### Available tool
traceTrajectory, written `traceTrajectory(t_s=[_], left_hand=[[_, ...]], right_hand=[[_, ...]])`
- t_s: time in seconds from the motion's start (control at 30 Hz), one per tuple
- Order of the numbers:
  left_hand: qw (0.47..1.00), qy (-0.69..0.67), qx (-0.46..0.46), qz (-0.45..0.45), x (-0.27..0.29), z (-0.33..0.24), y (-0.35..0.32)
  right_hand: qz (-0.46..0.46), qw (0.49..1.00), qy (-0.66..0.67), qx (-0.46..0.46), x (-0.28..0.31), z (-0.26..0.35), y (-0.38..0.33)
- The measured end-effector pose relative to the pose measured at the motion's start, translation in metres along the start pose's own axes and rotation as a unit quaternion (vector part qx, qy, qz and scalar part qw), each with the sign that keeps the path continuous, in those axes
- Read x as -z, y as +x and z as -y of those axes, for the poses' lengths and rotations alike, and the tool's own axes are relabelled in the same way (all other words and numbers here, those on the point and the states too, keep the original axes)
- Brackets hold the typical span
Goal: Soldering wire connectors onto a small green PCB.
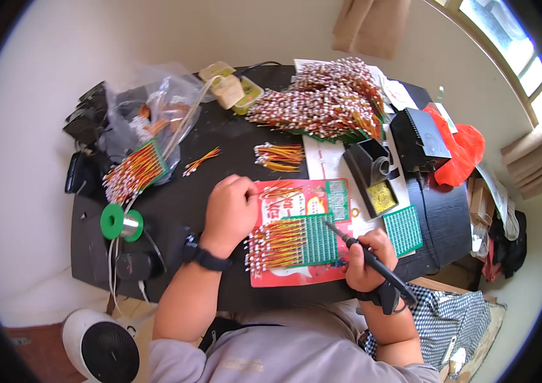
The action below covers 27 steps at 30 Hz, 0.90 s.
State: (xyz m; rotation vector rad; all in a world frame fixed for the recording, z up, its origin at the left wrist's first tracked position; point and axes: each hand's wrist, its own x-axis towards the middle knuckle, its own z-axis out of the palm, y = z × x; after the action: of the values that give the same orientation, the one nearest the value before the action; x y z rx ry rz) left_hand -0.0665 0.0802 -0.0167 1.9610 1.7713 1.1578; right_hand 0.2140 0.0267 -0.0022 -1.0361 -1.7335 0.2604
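My right hand (368, 258) grips a black soldering iron (388, 274), its tip resting over a green circuit board (320, 241). Rows of orange-yellow wires (280, 241) with white ends stick out from the board's left side. Under the board lies a red printed sheet (335, 276). My left hand (229, 207) is closed at the sheet's upper left edge, beside a few loose wires (282, 191); its fingertips are hidden, so what they hold cannot be seen. A smaller green board piece (337, 200) lies at the sheet's upper right.
Beyond the sheet lie a wire bundle (282, 154) and a large wired-board pile (328, 102). A soldering stand with yellow sponge (382, 198), black box (416, 143) and bare green board (404, 230) stand right. Solder spool (112, 222) and wired board (140, 167) are left.
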Motion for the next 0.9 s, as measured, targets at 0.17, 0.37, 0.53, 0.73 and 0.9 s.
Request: traceTrajectory(t_s=[0.17, 0.37, 0.53, 0.73, 0.9], left_hand=[[0.997, -0.071, 0.034, -0.028, 0.010, -0.018, -0.008], [0.983, -0.170, 0.063, -0.021, 0.016, -0.047, -0.029], [0.973, -0.223, 0.048, -0.024, 0.018, -0.049, -0.038], [0.968, -0.236, 0.084, -0.008, 0.020, -0.070, -0.042], [0.959, -0.258, 0.118, -0.002, 0.019, -0.072, -0.057]], right_hand=[[0.019, 0.997, 0.068, -0.020, 0.004, -0.004, -0.002], [0.006, 0.991, 0.135, 0.000, 0.004, -0.005, 0.001], [-0.015, 0.992, 0.129, 0.012, 0.003, -0.003, 0.002], [-0.012, 0.993, 0.117, 0.016, 0.000, -0.005, 0.001], [-0.022, 0.993, 0.107, 0.048, 0.000, -0.005, 0.003]])
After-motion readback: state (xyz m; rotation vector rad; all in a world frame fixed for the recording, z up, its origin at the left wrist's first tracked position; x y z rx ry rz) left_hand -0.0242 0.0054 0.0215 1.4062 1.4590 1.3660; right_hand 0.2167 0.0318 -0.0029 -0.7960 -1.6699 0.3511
